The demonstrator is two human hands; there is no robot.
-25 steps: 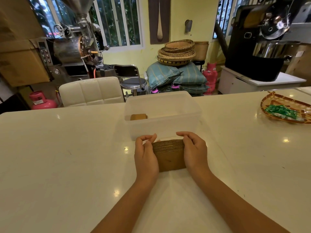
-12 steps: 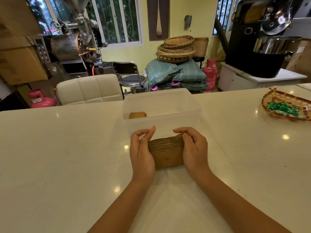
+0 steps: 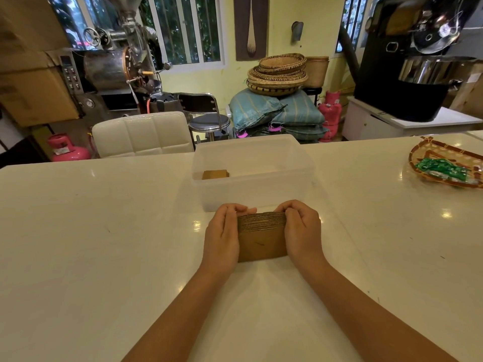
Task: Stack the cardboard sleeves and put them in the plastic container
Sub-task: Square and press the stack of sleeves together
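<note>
A stack of brown cardboard sleeves (image 3: 261, 237) stands on edge on the white table, just in front of the clear plastic container (image 3: 251, 189). My left hand (image 3: 223, 236) presses its left end and my right hand (image 3: 302, 232) presses its right end, fingers curled over the top edge. Inside the container, at its left side, lies another brown sleeve stack (image 3: 215, 174). The stack between my hands sits close to the container's near wall; whether they touch I cannot tell.
A woven tray (image 3: 428, 152) with green packets (image 3: 441, 167) sits at the table's right edge. Behind the table stand a white chair (image 3: 142, 135), a stool, roasting machines, sacks and baskets.
My fingers have curled down over the top of the stack on both sides, and the stack now sits squared between my hands. The camera has shifted slightly.
</note>
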